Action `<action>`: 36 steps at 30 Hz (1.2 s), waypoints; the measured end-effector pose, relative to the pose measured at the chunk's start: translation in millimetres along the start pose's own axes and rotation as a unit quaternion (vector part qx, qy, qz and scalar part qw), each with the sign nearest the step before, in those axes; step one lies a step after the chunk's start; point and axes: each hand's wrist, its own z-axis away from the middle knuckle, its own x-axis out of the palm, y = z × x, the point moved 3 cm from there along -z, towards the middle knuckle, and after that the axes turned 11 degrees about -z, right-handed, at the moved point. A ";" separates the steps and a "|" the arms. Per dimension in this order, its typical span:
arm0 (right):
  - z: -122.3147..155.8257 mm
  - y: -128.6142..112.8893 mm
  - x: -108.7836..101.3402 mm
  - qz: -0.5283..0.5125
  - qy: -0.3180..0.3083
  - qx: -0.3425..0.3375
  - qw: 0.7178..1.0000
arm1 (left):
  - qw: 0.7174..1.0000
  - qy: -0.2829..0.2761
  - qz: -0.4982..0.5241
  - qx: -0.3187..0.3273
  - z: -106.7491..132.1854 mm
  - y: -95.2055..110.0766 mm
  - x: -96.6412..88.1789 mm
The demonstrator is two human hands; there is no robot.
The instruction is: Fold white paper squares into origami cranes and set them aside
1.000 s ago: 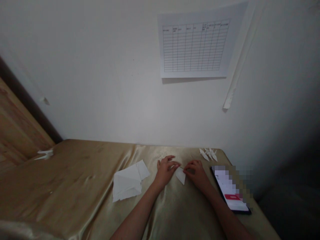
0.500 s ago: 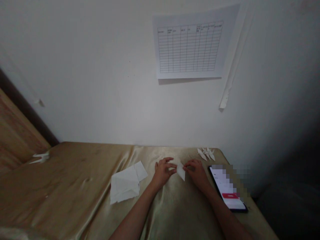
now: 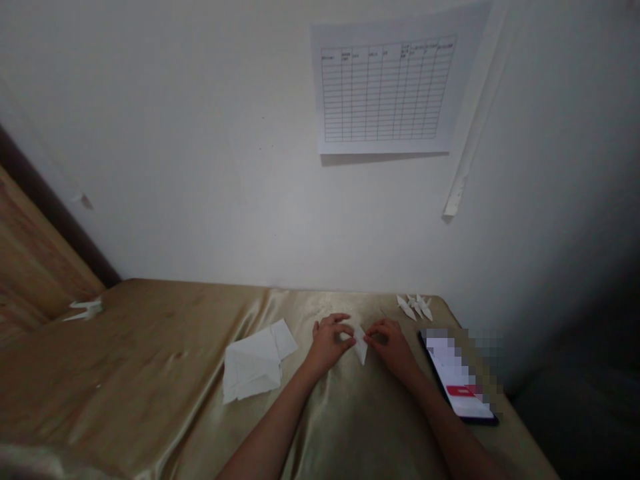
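Between my two hands is a small piece of folded white paper (image 3: 361, 348), narrow and pointed at its lower end. My left hand (image 3: 331, 337) pinches its left edge between thumb and index finger, the other fingers reaching out above. On the opposite edge, my right hand (image 3: 389, 340) grips the paper with thumb and fingertips. Loose white paper sheets (image 3: 253, 370) lie overlapping to the left of my left forearm. Beyond my right hand, several small folded paper figures (image 3: 415, 307) rest close together near the table's back edge.
A phone (image 3: 463, 387) with a lit screen, partly pixelated, lies right of my right forearm. Gold satiny cloth (image 3: 150, 360) covers the table. White paper scraps (image 3: 84, 309) sit at the far left. A printed table sheet (image 3: 385, 93) hangs on the wall behind.
The folded paper between my fingers looks narrower, its sides drawn inward, and my fingertips are closer together. The whole view has shifted slightly.
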 end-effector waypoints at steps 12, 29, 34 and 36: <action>2.4 5.1 5.2 0.066 -0.040 -0.018 0.997 | 0.997 -0.047 -0.061 -0.010 6.6 7.4 2.7; 4.7 5.5 9.6 0.093 -0.011 -0.026 0.995 | 0.995 -0.039 -0.089 0.019 9.9 10.4 6.2; 6.3 4.3 10.1 0.091 -0.004 -0.017 0.996 | 0.995 -0.022 -0.090 0.036 10.9 11.2 6.9; 6.8 2.6 9.8 0.089 -0.002 -0.021 0.996 | 0.996 -0.028 -0.078 0.028 9.6 9.9 7.3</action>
